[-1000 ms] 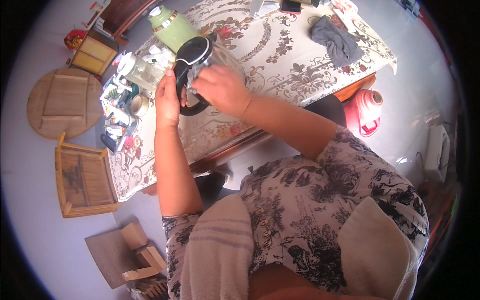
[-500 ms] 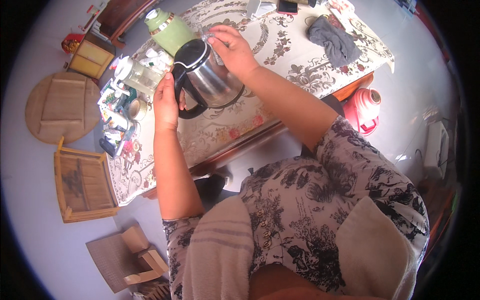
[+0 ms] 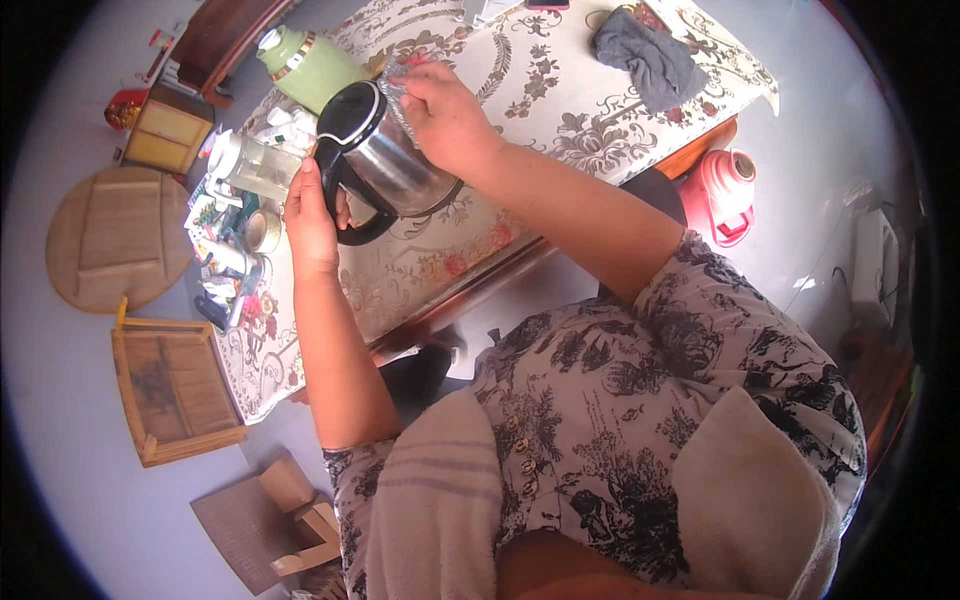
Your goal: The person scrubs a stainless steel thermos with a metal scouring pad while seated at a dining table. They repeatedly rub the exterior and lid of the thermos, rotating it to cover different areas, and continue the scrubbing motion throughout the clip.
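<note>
My left hand (image 3: 312, 228) is wrapped round the black handle of a stainless-steel electric kettle (image 3: 402, 178), which is tilted over the table, its black lid closed. On the kettle's far side, my right hand (image 3: 447, 122) presses a crinkled silvery scouring pad (image 3: 397, 88) against the steel wall near the lid. The right fingers are bent over the pad and hide part of it. Just beyond the kettle is a green thermos flask (image 3: 318, 72). Left of my left hand lies a clear jug with a white lid (image 3: 262, 168).
A patterned cloth covers the table (image 3: 570, 145). On it are a grey rag (image 3: 650, 62), a tape roll (image 3: 263, 231) and several small items at the left edge. Around it stand a pink thermos (image 3: 722, 195), a wooden stool (image 3: 178, 390), a round wooden board (image 3: 118, 238) and an open carton (image 3: 240, 525).
In the picture, the kettle and both hands sit slightly further left, as does most of the table. My right hand has slid down the kettle's side, and more of the silvery pad shows.
</note>
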Motion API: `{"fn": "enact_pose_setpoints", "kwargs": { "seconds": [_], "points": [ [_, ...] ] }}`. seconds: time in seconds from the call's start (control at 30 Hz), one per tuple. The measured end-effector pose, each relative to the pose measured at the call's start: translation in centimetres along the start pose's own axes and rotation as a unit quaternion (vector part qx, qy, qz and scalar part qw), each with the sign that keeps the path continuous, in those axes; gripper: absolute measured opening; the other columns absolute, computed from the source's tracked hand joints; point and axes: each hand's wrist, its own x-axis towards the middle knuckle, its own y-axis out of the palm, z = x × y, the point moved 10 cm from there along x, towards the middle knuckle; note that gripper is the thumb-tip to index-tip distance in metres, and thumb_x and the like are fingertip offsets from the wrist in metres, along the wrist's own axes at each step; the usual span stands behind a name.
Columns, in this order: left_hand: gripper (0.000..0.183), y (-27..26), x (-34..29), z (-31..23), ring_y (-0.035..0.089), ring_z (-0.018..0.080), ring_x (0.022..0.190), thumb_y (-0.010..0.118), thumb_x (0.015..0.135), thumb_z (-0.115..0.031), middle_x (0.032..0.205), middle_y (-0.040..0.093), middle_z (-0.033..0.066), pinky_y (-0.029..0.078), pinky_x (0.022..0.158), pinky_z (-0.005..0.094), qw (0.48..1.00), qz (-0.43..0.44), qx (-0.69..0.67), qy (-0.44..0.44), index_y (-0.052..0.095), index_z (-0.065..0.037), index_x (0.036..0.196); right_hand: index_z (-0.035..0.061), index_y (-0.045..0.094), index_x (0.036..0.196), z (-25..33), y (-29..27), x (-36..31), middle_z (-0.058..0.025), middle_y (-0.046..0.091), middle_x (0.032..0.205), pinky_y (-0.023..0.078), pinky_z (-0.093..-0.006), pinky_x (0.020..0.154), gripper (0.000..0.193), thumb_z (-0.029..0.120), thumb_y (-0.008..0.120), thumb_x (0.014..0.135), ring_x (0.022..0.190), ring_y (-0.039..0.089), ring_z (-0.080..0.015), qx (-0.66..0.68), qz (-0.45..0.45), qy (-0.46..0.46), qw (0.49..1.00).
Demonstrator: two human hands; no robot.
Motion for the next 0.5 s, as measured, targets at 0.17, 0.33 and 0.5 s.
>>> {"fn": "enact_pose_setpoints", "kwargs": {
  "seconds": [0.17,0.33,0.5],
  "points": [
    [0.048,-0.3,0.3,0.1,0.039,0.0097,0.044,0.043,0.101,-0.044,0.054,0.043,0.0013,0.040,0.045,0.0251,1.000,-0.008,-0.006,0.002,0.059,-0.004,0.122,0.0061,0.066,0.110,-8.8,0.4,-5.4,-0.0177,0.062,0.096,0.049,-0.0376,0.081,0.027,0.001,0.049,0.089,0.090,0.060,-0.0333,-0.002,0.182,0.222,0.958],
    [0.042,0.3,0.5,-0.3,0.037,0.0104,0.042,0.043,0.101,-0.046,0.053,0.043,0.0006,0.035,0.045,0.0257,1.000,0.008,-0.004,0.011,0.055,-0.007,0.088,0.0104,0.070,0.108,-6.3,0.0,-2.2,-0.0168,0.068,0.090,0.051,-0.0336,0.075,0.030,0.001,0.050,0.088,0.080,0.064,-0.0239,-0.036,0.039,0.040,0.998],
    [0.042,-0.3,0.5,0.3,0.037,0.0089,0.043,0.044,0.100,-0.044,0.053,0.044,-0.0002,0.033,0.044,0.0242,1.000,0.007,-0.002,0.016,0.058,-0.006,0.088,0.0089,0.069,0.107,-12.9,3.1,-4.3,-0.0152,0.067,0.087,0.051,-0.0350,0.072,0.027,0.003,0.054,0.086,0.078,0.065,-0.0262,-0.005,0.214,0.259,0.942]
  ]
}}
